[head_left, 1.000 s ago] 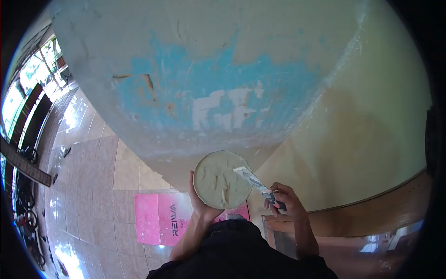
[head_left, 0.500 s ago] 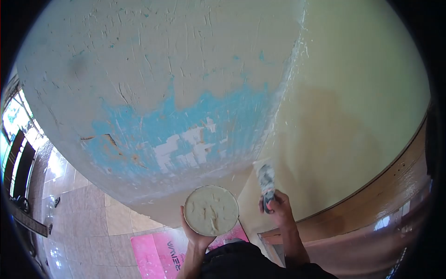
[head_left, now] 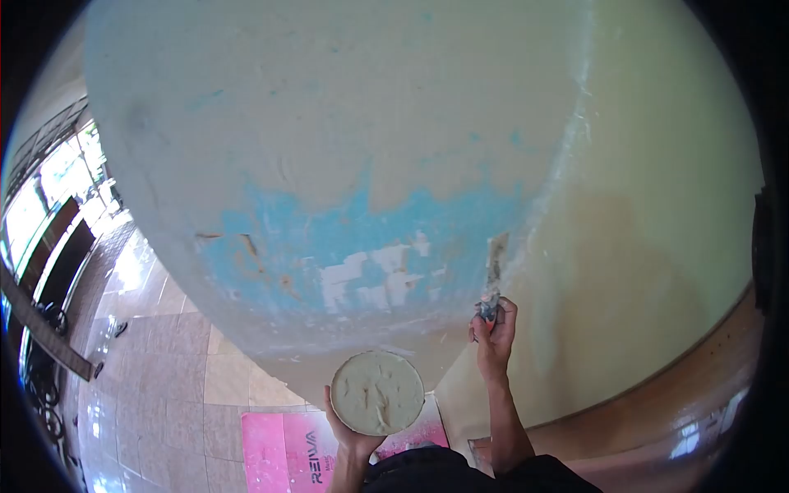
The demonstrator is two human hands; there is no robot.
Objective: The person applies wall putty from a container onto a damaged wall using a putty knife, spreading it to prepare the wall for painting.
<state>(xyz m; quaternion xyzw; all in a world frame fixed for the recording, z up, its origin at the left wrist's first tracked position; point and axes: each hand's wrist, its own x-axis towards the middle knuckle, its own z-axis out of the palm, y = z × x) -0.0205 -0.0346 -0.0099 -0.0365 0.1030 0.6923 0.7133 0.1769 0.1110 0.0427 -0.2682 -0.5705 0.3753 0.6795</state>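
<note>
My left hand grips a round tub of pale putty from its left side and below. The putty's surface is lumpy, with small ridges. My right hand is closed around the handle of a putty knife, whose blade points up and is smeared with putty. In this view the blade overlaps the wall near its right corner. Bare blue patches show on that wall, with white filler strokes in their middle and peeling grey paint above.
A yellowish wall meets the patched wall at a corner on the right. Below it runs a shiny brown surface. A pink board lies on the tiled floor by my body. Bright daylight and dark objects show at far left.
My right hand has raised the putty knife up and toward the patched wall, its blade now upright. The view has shifted, so the wall appears further right. The left hand still holds the tub.
</note>
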